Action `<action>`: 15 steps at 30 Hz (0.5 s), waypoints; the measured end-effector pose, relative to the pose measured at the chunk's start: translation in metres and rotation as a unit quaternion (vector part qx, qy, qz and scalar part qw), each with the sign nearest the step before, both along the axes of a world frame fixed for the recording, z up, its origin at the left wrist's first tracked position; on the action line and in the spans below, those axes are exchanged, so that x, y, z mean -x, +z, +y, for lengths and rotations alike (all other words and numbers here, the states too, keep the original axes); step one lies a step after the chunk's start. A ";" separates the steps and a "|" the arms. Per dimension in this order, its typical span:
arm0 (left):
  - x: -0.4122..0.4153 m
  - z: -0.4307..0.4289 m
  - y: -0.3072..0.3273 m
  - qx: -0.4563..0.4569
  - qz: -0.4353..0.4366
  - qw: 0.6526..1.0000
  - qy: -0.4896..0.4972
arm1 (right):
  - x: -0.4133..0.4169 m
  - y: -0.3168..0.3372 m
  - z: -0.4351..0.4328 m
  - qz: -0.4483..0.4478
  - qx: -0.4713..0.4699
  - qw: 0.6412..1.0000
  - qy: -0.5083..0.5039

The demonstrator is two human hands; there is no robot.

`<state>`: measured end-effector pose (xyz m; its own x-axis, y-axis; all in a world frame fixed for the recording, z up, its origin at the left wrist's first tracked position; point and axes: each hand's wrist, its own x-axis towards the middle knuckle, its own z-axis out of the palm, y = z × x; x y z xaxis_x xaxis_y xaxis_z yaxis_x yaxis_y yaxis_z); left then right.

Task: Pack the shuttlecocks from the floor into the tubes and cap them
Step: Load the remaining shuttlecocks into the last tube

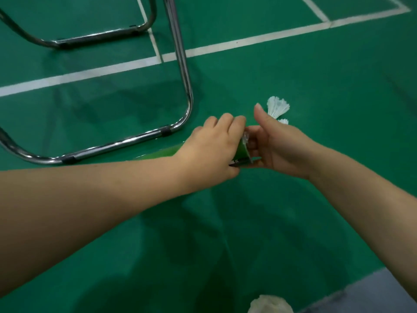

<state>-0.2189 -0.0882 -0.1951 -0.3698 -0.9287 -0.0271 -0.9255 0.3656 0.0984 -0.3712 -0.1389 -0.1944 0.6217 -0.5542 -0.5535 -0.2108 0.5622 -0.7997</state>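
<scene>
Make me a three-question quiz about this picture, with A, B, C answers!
1. Where is the white shuttlecock? A on the floor past the right hand; B on a shelf; C in a bag.
2. What colour is the tube? A red; B green; C yellow.
3. What is the left hand doing? A gripping the tube; B lying flat; C waving.
Answers: 1 A, it lies on the green floor; 2 B, green shows beside the hand; 3 A, its fingers curl round it.
</scene>
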 end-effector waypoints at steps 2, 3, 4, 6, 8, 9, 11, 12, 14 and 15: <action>0.005 -0.014 -0.002 -0.004 0.008 1.000 0.004 | 0.015 -0.005 -0.021 0.005 -0.011 0.999 -0.040; 0.007 -0.021 -0.002 -0.008 0.010 1.000 0.007 | 0.022 -0.010 -0.031 0.007 -0.019 0.997 -0.071; 0.009 -0.027 -0.004 -0.013 0.014 1.000 0.011 | 0.029 -0.016 -0.040 0.006 -0.029 0.994 -0.109; 0.010 -0.037 -0.009 -0.027 0.030 0.999 0.029 | 0.043 -0.037 -0.057 -0.006 -0.055 0.977 -0.205; 0.012 -0.043 -0.014 -0.031 0.043 0.998 0.046 | 0.053 -0.063 -0.070 0.022 -0.069 0.952 -0.298; 0.014 -0.045 -0.016 -0.032 0.049 0.997 0.052 | 0.056 -0.076 -0.076 0.055 -0.066 0.942 -0.326; 0.016 -0.049 -0.021 -0.035 0.060 0.996 0.061 | 0.060 -0.094 -0.085 0.127 -0.033 0.925 -0.358; 0.018 -0.051 -0.023 -0.036 0.067 0.995 0.066 | 0.061 -0.101 -0.089 0.170 0.003 0.915 -0.365; 0.019 -0.054 -0.028 -0.035 0.086 0.993 0.079 | 0.062 -0.112 -0.097 0.279 0.126 0.889 -0.340; 0.019 -0.056 -0.030 -0.030 0.097 0.991 0.084 | 0.063 -0.118 -0.101 0.341 0.193 0.867 -0.308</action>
<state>-0.2380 -0.1438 -0.2248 -0.2140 -0.9764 -0.0276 -0.9342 0.1964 0.2979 -0.4344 -0.2396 -0.3122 -0.2565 -0.8909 -0.3749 -0.4636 0.4537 -0.7610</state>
